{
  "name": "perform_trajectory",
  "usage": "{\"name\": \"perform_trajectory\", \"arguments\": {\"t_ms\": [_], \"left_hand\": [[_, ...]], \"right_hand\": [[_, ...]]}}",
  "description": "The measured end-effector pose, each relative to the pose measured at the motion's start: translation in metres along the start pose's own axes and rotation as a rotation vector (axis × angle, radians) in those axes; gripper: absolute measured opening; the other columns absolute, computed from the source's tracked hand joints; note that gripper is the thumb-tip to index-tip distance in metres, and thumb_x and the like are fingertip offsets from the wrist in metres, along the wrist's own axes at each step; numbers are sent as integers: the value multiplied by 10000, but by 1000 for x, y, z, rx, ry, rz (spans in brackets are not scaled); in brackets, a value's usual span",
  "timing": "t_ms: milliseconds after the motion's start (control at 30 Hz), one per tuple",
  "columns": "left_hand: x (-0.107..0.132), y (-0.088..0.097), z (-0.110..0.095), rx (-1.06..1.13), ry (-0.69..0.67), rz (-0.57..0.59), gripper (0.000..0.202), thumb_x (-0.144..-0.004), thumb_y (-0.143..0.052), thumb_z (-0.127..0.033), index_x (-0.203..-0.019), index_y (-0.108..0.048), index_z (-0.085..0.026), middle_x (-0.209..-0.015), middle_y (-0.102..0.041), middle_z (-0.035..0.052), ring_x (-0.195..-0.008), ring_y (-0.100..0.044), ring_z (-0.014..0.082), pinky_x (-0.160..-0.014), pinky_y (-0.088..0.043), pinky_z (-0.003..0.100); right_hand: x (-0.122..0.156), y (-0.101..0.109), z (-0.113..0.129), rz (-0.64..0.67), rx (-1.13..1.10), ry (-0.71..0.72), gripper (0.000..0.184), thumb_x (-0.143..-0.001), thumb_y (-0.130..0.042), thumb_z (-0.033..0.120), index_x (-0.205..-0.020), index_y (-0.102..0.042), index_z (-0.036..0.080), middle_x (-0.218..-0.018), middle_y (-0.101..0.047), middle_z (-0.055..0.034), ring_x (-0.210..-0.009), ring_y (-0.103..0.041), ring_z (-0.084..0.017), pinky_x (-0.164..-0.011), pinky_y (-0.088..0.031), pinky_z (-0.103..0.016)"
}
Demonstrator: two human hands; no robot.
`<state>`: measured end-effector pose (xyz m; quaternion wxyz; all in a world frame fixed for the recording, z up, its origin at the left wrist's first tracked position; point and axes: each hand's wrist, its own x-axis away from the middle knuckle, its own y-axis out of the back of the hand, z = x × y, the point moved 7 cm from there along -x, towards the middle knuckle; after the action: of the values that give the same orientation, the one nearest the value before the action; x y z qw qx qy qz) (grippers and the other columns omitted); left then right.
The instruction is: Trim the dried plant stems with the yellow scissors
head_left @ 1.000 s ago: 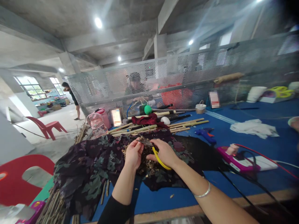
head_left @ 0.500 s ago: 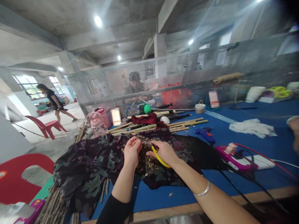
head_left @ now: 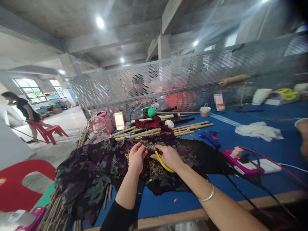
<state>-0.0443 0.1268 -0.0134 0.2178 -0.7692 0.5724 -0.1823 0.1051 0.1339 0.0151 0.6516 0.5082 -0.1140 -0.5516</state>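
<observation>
My right hand (head_left: 170, 158) grips a pair of yellow-handled cutters (head_left: 164, 163); their dark metal jaws point left. At the tip of those jaws my left hand (head_left: 136, 158) pinches thumb to fingers. Whatever is between those fingers is too small to make out. Under both hands is a heap of dry brown plant bits (head_left: 154, 168). It lies on a dark cloth with a leaf pattern (head_left: 96, 170), spread over the blue table (head_left: 163, 205).
Behind the cloth lie several sticks (head_left: 141, 132), a green ball (head_left: 151, 112) and a pink bag (head_left: 101, 125). To the right are a blue glue gun (head_left: 210, 138), a power strip (head_left: 243, 165) with cables, and white gloves (head_left: 258, 131). A perforated metal screen (head_left: 197, 70) stands behind.
A person in the background at left has walked further left, behind the red chair. My hands stay almost in place, with the cutters still at my left fingertips.
</observation>
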Motion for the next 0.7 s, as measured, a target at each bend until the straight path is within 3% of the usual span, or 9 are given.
{"name": "perform_trajectory", "arguments": {"t_ms": [267, 533, 700], "left_hand": [[-3, 3, 3, 9, 8, -33, 207, -609, -744, -175, -753, -612, -110, -687, -587, 1, -572, -547, 39, -551, -476, 141], [-4, 11, 3, 25, 11, -127, 206, -648, -714, -124, -837, -635, -145, -802, -643, 19, -621, -591, 50, -563, -470, 144], [-4, 11, 0, 82, -14, -115, 269, -633, -711, -115, -882, -619, -161, -780, -644, -1, -598, -583, 37, -582, -461, 142]], "right_hand": [[0, -2, 1, 31, 88, -14, 355, -783, -548, 488, -1042, -616, 257, -908, -707, -50, -826, -657, -223, -664, -453, -267], [1, -7, -4, 82, 38, -54, 281, -808, -501, 359, -1037, -626, 257, -767, -702, -31, -693, -657, -183, -570, -421, -221], [1, -4, -1, 16, 50, -16, 435, -739, -593, 483, -1086, -576, 222, -991, -672, -74, -896, -632, -225, -743, -453, -290]]}}
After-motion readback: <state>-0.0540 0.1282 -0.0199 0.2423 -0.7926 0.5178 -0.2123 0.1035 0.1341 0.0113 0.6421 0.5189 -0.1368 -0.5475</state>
